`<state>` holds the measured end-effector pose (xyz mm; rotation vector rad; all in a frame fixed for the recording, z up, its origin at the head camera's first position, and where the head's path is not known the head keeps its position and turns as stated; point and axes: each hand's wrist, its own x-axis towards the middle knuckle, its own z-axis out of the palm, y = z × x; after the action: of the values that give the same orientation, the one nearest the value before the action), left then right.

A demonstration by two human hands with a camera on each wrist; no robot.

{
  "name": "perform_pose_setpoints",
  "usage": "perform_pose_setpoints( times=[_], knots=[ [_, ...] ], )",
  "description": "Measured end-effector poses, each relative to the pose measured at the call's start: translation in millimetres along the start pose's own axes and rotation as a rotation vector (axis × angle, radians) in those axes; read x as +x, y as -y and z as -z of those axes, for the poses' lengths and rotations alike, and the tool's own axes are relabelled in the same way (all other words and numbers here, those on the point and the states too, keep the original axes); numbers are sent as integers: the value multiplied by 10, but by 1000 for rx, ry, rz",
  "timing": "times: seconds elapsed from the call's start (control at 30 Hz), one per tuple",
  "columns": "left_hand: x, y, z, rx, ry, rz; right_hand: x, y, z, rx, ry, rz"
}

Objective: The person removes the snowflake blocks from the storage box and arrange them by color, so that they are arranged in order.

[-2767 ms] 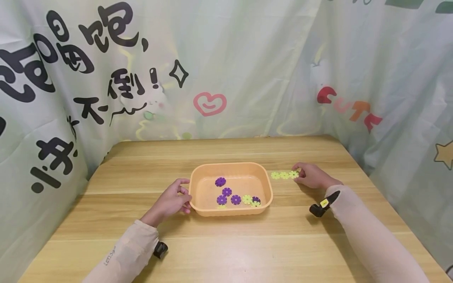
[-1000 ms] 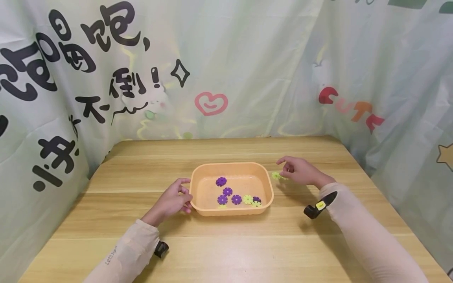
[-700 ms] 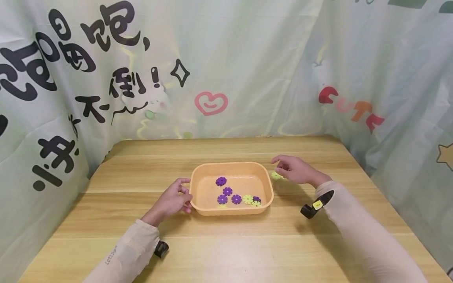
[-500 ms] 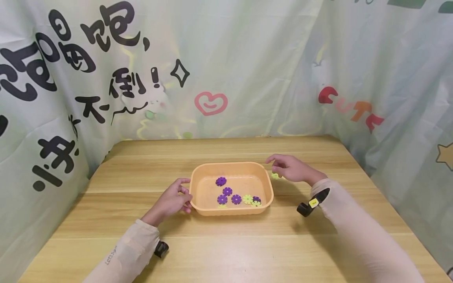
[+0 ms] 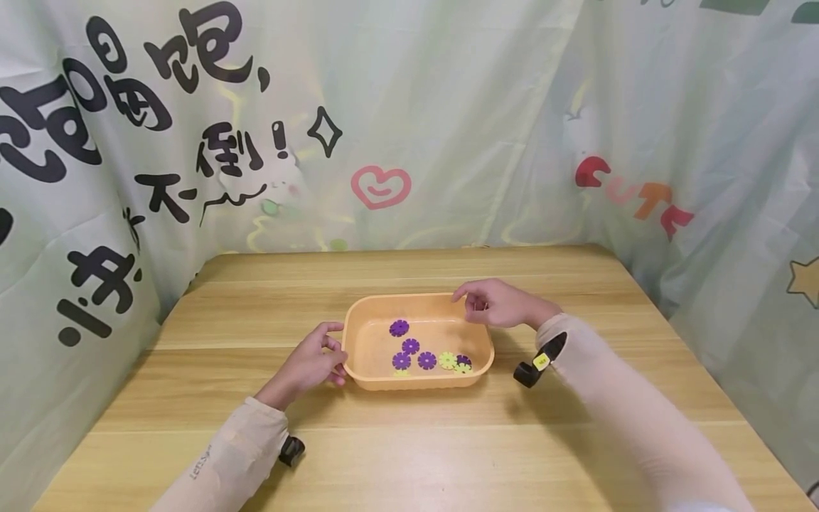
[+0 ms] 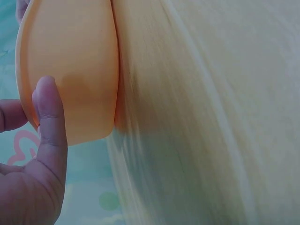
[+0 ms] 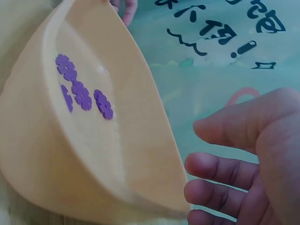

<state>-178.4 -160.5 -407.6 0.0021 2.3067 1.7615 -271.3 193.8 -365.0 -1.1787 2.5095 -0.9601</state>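
Note:
An orange plastic tray stands on the wooden table. Purple flower-shaped discs lie inside it, with a few yellow ones near the front wall. My left hand grips the tray's left end; in the left wrist view the thumb lies along the outer wall and a finger sits at the rim. Over the back right corner hovers my right hand, its fingers loosely bent. The right wrist view shows this hand holding nothing, fingertips by the rim. The yellow discs right of the tray are hidden behind it.
Wooden tabletop extends all around the tray. A printed pale curtain hangs behind the table and along both sides. Black cameras are strapped to the left wrist and the right wrist.
My right hand has left the row of yellow discs right of the tray, where it touched the end one, and moved left to the tray's back right corner. The left hand stays put.

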Motion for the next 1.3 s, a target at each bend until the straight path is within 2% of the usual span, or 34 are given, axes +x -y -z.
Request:
perform_pose_setpoints(
  times=[0.27,0.5,0.7,0.97,1.07,1.2,1.3],
  knots=[
    [-7,-1,7,7,1,-8,151,96,-84,-53,88,19],
    [3,11,15,5,-5,-8,284,186,-149,-95,228,-23],
    [-9,-6,17,12,-1,-17,389,211,-218,-162,363,-118],
    [-16,6,6,21,-2,-12,503,282,-317,-183,575,-357],
    [-15,5,2,20,-3,-15,541,293,-347,-105,685,-423],
    [-13,3,6,23,-5,-23,573,286,-395,71,835,-534],
    [-10,4,13,23,-6,-22,587,286,-415,132,883,-563]
  ],
)
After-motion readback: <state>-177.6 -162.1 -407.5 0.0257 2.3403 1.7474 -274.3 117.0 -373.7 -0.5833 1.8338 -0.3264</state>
